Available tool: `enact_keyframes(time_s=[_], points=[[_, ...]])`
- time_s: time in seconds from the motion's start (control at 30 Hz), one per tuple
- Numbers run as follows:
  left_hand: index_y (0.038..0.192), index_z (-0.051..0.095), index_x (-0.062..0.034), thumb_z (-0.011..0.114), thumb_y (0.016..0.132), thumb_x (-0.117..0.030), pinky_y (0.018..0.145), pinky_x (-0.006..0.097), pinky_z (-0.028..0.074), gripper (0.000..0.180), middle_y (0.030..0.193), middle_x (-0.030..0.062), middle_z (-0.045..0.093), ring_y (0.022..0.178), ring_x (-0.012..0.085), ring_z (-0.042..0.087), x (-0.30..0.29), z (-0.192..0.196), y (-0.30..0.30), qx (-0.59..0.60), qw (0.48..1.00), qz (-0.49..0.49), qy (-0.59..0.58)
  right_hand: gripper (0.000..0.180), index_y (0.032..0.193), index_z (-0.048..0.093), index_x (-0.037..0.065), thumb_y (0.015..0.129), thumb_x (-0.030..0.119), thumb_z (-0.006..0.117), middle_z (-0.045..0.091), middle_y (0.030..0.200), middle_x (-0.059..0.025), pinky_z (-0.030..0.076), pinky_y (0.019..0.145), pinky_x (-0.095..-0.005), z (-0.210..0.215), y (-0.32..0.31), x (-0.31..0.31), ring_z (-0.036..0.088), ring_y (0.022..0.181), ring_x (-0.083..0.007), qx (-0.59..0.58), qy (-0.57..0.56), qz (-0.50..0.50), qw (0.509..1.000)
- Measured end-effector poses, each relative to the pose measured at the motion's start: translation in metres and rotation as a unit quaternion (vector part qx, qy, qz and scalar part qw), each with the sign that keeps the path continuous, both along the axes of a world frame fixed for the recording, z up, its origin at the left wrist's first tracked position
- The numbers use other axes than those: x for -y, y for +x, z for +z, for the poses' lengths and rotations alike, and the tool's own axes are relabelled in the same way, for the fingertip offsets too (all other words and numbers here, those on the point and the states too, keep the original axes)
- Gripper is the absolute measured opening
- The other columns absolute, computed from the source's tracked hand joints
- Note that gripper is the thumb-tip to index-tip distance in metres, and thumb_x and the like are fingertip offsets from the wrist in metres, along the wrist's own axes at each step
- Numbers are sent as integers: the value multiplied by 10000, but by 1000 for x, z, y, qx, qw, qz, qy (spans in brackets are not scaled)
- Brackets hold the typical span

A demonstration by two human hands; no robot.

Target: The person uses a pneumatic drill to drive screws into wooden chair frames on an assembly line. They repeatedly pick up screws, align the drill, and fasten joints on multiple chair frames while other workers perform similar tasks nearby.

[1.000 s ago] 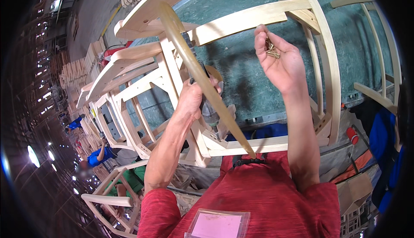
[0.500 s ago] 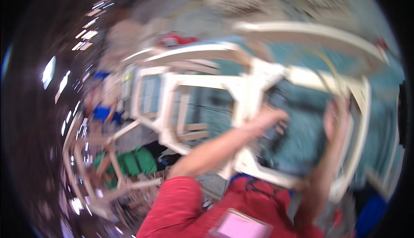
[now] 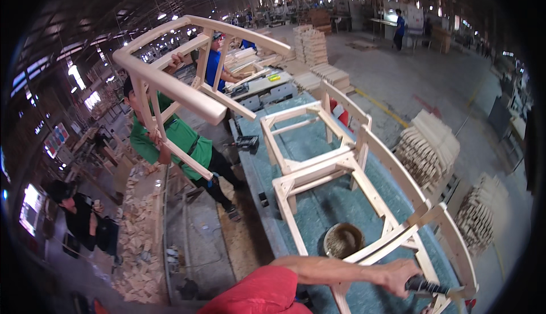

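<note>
My left hand (image 3: 401, 277) reaches in from the lower edge, its forearm crossing a pale wooden frame. Its fingers are closed round the black ribbed handle of a tool (image 3: 425, 285); the kind of tool does not show clearly. The near wooden frame (image 3: 369, 180) has a long curved rail and lies on a blue-green worktable (image 3: 259, 186). Behind it on the same table is a second wooden frame (image 3: 296, 125). A round tub (image 3: 344, 240) with brownish contents stands inside the near frame, just beyond my forearm. My right hand is out of view.
At left a person in green (image 3: 185, 138) holds up a large wooden frame (image 3: 170, 81). A power tool (image 3: 245, 142) lies at the table's left edge. Stacked wooden parts (image 3: 429, 149) stand on the floor at right. Another person in blue (image 3: 213, 67) works farther back.
The view has swung and sharpened from a blur. Earlier both hands were over the wooden frame; now only my left shows, gripping the black handle. The green-clad person's raised frame now shows clearly.
</note>
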State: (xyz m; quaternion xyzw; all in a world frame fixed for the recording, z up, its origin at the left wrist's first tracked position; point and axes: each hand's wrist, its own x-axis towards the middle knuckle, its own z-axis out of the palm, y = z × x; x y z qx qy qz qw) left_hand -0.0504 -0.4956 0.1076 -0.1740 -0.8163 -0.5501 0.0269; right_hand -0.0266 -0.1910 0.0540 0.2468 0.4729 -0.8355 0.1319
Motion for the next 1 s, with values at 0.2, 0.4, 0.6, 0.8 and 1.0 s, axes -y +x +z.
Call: enact_keyframes(time_s=[0.2, 0.4, 0.6, 0.8, 1.0], points=[[720, 564, -62, 740, 514, -217, 651, 466, 502, 312, 725, 140, 617, 728, 390, 634, 10, 53, 46, -198, 979, -38, -30, 135, 1057, 588, 41, 983, 153, 577, 526, 744, 2, 401, 513, -216, 9, 0, -18, 482, 620, -92, -17, 99, 12, 995], [840, 587, -82, 806, 522, -213, 675, 428, 505, 408, 838, 102, 605, 794, 306, 643, 50, 49, 79, -252, 940, -114, -198, 158, 890, 558, 58, 960, 192, 605, 524, 711, -10, 372, 488, -255, 87, 33, 91, 468, 557, -114, 8, 212, 246, 946], [854, 615, -35, 770, 594, -147, 660, 415, 519, 323, 815, 135, 635, 741, 306, 666, 15, 30, 128, -189, 916, -256, -243, 232, 804, 594, 55, 942, 225, 671, 531, 672, 2, 389, 517, -256, 124, 44, 125, 478, 575, -93, 36, 298, 390, 871], [783, 670, -17, 731, 627, -134, 619, 401, 560, 205, 761, 142, 684, 726, 289, 708, -28, 33, 154, -181, 888, -347, -243, 212, 859, 645, 76, 940, 267, 687, 553, 701, 32, 416, 540, -237, 77, 36, 194, 494, 626, -64, 17, 261, 507, 821], [746, 667, -31, 716, 624, -130, 598, 391, 545, 165, 762, 138, 677, 710, 279, 702, -65, 20, 150, -152, 892, -341, -255, 303, 752, 646, 60, 908, 306, 729, 531, 620, 34, 372, 473, -250, 43, 20, 200, 450, 543, -69, 10, 225, 575, 787]])
